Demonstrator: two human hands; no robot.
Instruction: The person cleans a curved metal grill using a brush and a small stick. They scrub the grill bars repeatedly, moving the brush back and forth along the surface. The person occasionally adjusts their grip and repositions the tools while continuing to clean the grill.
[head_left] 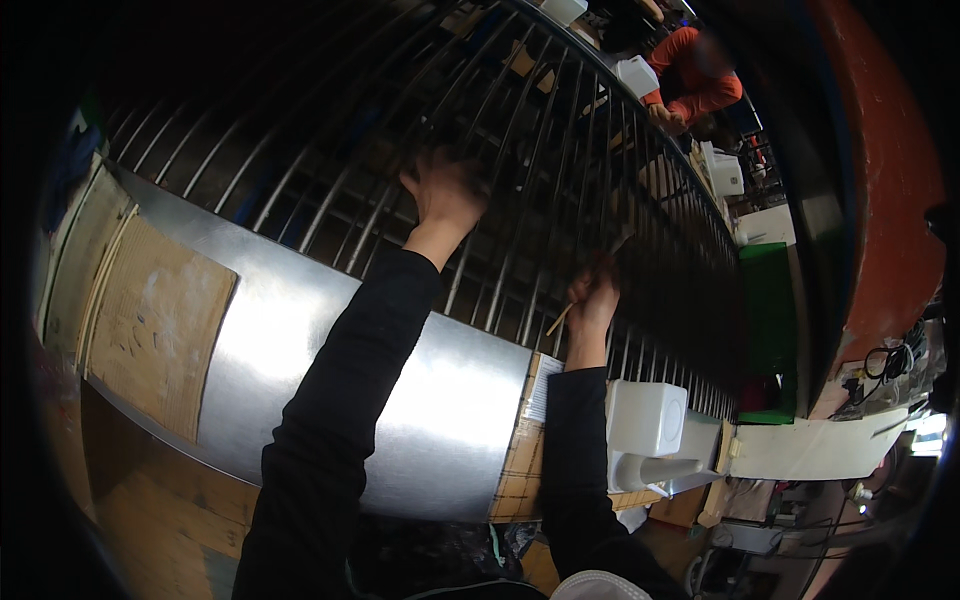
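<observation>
My left hand (pixel 447 190) reaches over a rack of dark metal bars or rollers (pixel 330 200). Motion smears its fingers, and whether anything lies under them cannot be made out. Farther right, my right hand (pixel 595 298) is closed on a thin stick-like tool with a pale wooden handle (pixel 559 319), which pokes out below the fingers. A narrow tip seems to show beyond the hand, but it is too dim to tell its kind. Both forearms, in black sleeves, cross a shiny metal ledge (pixel 440 400) on the near side.
Cardboard (pixel 160 320) lies at the ledge's left end. A white plastic container (pixel 645 418) stands beside my right forearm. Past the bars sits a person in an orange top (pixel 700 80). A green crate (pixel 767 330) and a red-brown panel (pixel 895 180) border the right side.
</observation>
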